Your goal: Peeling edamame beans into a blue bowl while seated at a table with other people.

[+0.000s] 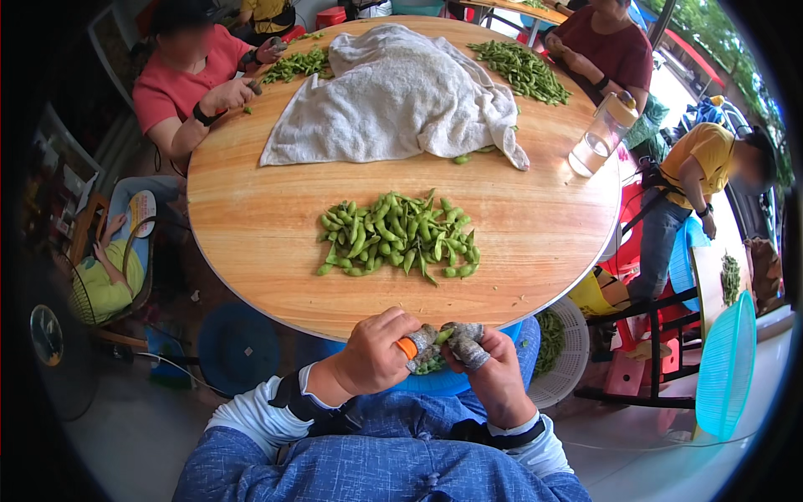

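Just off the near edge of the table, over my lap, my left hand (374,355) and my right hand (493,371) meet at the fingertips. Pinched between them is a green edamame pod (444,336), partly covered by the fingers. Grey wrapping covers the thumb and fingertips of both hands, and an orange band circles a digit of my left hand. Under the hands a blue basin (435,385) holds shelled green beans (429,365), mostly hidden. A heap of edamame pods (397,233) lies on the round wooden table (251,226) straight ahead.
A white towel (393,100) covers a mound mid-table. A water bottle (604,134) stands at the right edge. Co-workers sit at the far left and far right beside pod piles (523,71). A white basket (573,360) of pods stands at my right, a dark blue tub (238,347) at my left.
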The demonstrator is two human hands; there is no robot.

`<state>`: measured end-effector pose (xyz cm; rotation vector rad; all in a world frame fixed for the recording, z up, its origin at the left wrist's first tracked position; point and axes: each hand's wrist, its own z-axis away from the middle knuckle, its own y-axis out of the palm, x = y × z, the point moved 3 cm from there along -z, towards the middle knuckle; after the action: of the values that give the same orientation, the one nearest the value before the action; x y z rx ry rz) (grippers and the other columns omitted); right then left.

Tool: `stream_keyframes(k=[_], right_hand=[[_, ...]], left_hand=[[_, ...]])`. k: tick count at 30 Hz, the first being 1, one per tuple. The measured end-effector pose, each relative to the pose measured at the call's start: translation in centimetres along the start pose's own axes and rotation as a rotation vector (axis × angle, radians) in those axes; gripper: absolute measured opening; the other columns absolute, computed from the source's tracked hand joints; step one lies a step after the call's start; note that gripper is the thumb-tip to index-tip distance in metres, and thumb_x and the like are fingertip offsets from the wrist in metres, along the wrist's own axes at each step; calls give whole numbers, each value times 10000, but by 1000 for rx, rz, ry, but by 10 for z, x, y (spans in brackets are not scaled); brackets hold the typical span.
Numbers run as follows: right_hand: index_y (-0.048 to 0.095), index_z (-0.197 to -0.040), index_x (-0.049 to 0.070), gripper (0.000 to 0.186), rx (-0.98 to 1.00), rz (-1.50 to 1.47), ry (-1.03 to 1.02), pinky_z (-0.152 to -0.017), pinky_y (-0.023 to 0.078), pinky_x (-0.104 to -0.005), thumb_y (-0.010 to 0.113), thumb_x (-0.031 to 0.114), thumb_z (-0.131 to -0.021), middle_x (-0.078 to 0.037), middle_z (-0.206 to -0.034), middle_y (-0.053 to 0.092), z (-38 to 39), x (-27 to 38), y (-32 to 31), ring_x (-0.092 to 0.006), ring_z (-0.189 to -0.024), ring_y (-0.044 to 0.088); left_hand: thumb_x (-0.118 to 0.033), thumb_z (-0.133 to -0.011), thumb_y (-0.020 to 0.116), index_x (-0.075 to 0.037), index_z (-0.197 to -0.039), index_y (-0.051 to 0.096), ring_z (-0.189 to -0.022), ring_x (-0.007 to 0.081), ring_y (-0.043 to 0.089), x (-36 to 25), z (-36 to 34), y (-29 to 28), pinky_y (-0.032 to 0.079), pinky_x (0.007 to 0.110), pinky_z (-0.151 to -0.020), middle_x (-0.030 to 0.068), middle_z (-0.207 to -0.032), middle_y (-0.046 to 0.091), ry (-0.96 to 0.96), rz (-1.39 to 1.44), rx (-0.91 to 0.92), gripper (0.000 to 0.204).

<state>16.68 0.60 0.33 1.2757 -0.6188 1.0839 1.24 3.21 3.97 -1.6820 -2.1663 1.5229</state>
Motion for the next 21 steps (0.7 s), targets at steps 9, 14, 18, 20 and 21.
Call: stream_keyframes(k=[9,14,18,20,21], right_hand=[[568,-840,-34,180,6,34,-1,-538,342,-199,558,142,-802,-26,-686,539,-1,0,-1,-78,-595,452],[572,-836,-28,175,-26,65,5,-547,350,-201,562,143,-800,-19,-685,544,0,-1,0,-79,-601,460],[578,-875,6,121,38,12,-18,-575,383,-182,543,105,-815,1,-759,591,-2,-6,-3,-55,-647,502],[574,-895,1,131,65,-43,-58,-610,401,-189,548,99,-812,-8,-789,595,-4,-8,-2,-64,-682,518],[571,-915,-4,145,90,-97,-98,-645,419,-196,552,94,-810,-17,-820,599,-4,-8,-2,-74,-718,534]], left_hand=[[-16,-576,642,28,-803,512,-547,263,508,-1,0,-2,423,317,-476,121,-666,484,129,-19,-18,266],[-39,-521,567,27,-595,510,-692,264,521,0,7,3,460,332,-545,130,-817,517,138,-42,16,114],[-7,-618,639,40,-824,509,-587,250,524,5,10,9,437,306,-516,126,-707,507,145,-10,-40,248],[-30,-694,642,36,-821,532,-631,186,545,14,11,15,439,281,-549,96,-725,533,-198,352,-9,181],[-30,-694,642,36,-821,532,-631,186,545,12,9,14,439,281,-549,96,-725,533,-196,354,-7,181]])
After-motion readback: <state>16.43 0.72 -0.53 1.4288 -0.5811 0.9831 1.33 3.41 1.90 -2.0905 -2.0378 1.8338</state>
